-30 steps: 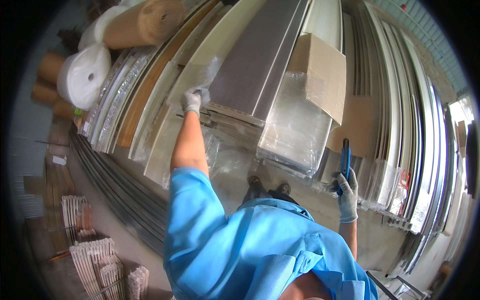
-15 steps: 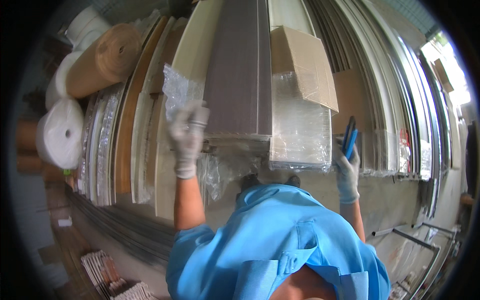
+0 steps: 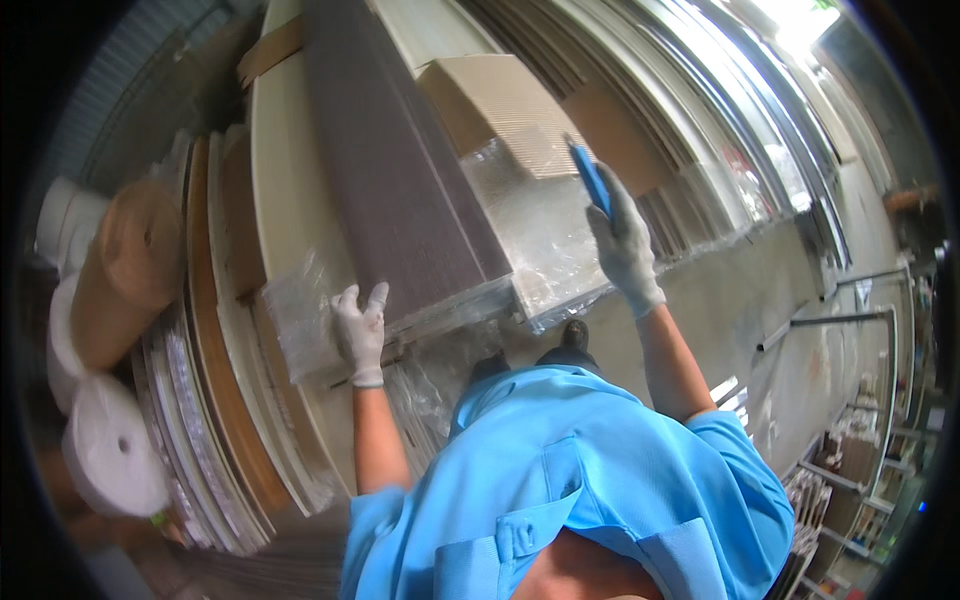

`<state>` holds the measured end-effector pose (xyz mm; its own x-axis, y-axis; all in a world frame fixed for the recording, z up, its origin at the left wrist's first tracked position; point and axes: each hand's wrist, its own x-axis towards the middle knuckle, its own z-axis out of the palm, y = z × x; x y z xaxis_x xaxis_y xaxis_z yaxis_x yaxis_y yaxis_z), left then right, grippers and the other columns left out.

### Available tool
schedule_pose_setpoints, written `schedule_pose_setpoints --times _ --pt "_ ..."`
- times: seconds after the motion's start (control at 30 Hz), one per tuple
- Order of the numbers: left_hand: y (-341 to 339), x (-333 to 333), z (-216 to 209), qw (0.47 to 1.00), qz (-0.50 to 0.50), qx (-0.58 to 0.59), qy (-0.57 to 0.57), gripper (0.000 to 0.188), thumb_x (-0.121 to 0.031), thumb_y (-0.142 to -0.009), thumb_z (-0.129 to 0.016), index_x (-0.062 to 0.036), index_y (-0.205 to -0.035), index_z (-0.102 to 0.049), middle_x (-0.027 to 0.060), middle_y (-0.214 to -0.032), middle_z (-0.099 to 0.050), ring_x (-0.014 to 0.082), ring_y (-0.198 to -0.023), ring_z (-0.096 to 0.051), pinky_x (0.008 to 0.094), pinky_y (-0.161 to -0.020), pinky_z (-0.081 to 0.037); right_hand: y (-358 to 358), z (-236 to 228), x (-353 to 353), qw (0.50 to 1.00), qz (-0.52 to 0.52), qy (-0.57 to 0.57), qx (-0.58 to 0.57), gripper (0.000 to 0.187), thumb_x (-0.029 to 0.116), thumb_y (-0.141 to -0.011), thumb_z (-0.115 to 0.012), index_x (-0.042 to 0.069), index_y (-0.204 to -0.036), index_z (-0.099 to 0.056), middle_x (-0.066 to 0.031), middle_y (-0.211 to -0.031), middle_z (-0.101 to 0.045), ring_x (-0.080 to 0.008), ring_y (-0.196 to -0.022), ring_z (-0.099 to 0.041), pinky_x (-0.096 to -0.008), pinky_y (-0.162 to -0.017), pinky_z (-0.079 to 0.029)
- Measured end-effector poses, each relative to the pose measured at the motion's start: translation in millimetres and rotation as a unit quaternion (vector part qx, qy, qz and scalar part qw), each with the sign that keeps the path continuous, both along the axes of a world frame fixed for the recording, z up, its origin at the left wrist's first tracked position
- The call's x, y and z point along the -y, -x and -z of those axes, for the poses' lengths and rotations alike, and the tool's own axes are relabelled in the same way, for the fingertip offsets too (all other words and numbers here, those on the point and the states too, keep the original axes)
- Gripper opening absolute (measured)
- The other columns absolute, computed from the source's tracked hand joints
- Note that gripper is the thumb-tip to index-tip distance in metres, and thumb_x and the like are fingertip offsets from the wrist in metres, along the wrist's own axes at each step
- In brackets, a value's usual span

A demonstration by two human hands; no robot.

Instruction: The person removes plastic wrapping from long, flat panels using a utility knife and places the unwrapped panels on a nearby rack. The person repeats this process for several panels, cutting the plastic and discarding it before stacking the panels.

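Observation:
My left hand [image 3: 360,330], in a white glove, presses on the clear plastic wrap [image 3: 305,320] at the lower end of a long dark brown panel [image 3: 400,190]. The panel leans among cream boards [image 3: 280,190]. My right hand [image 3: 622,245], also gloved, is raised and grips a blue utility knife [image 3: 592,178], its tip pointing up. The knife hovers in front of a plastic-wrapped pack [image 3: 545,240] with a brown cardboard piece [image 3: 500,110] at its upper part. My blue shirt fills the lower middle of the view.
Rolls of brown paper [image 3: 125,270] and white foam [image 3: 110,450] stand at the left. Several wooden and metal-edged panels [image 3: 215,400] lean beside them. More long strips [image 3: 720,110] lean at the right. Metal racks [image 3: 850,330] stand on the concrete floor at the far right.
My left hand has dropped lower on the wrapped panel end. My right hand has risen with the knife toward the wrapped pack. The view has swung.

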<state>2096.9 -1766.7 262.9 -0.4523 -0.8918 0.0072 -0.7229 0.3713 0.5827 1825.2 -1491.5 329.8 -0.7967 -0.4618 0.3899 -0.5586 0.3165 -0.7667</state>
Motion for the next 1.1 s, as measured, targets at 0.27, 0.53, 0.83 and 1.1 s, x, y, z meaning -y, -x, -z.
schedule_pose_setpoints --times 0.27,0.53,0.83,1.1 --pt "5 7 8 0.997 0.041 -0.043 -0.058 0.082 -0.056 -0.085 -0.074 0.0133 -0.126 -0.058 0.0321 -0.123 -0.063 0.0429 -0.117 -0.06 0.0453 -0.101 -0.045 -14 5 1 0.995 0.027 -0.081 -0.058 0.054 0.004 -0.089 -0.064 0.011 -0.141 -0.051 -0.0197 -0.113 -0.063 -0.038 -0.103 -0.062 -0.0455 -0.088 -0.05" --pt "5 0 12 0.999 -0.035 -0.029 0.006 0.076 -0.056 -0.081 -0.078 0.0072 -0.12 -0.062 0.0269 -0.116 -0.067 0.0392 -0.111 -0.063 0.0438 -0.096 -0.048 -11 84 18 0.964 -0.008 -0.247 -0.101 0.056 0.007 -0.085 -0.067 0.015 -0.139 -0.054 -0.0135 -0.119 -0.06 -0.0372 -0.103 -0.059 -0.049 -0.088 -0.049" --pt "7 -5 9 0.986 -0.049 -0.148 -0.067 0.054 -0.043 -0.078 -0.086 0.0026 -0.093 -0.062 0.0045 -0.076 -0.06 0.0162 -0.069 -0.053 0.0337 -0.065 -0.048 -22 55 44 0.981 -0.089 -0.172 0.003 0.044 0.023 -0.089 -0.071 0.014 -0.131 -0.06 -0.0144 -0.118 -0.065 -0.0339 -0.101 -0.064 -0.0434 -0.088 -0.051" --pt "10 4 13 0.985 -0.073 -0.098 -0.125 0.079 -0.043 -0.075 -0.089 0.0142 -0.121 -0.059 0.0174 -0.103 -0.069 0.0246 -0.093 -0.066 0.0353 -0.085 -0.052 -46 72 86 0.972 -0.042 -0.126 0.195 0.045 0.039 -0.086 -0.076 0.005 -0.114 -0.066 -0.0152 -0.092 -0.072 -0.0302 -0.089 -0.07 -0.0406 -0.081 -0.053"
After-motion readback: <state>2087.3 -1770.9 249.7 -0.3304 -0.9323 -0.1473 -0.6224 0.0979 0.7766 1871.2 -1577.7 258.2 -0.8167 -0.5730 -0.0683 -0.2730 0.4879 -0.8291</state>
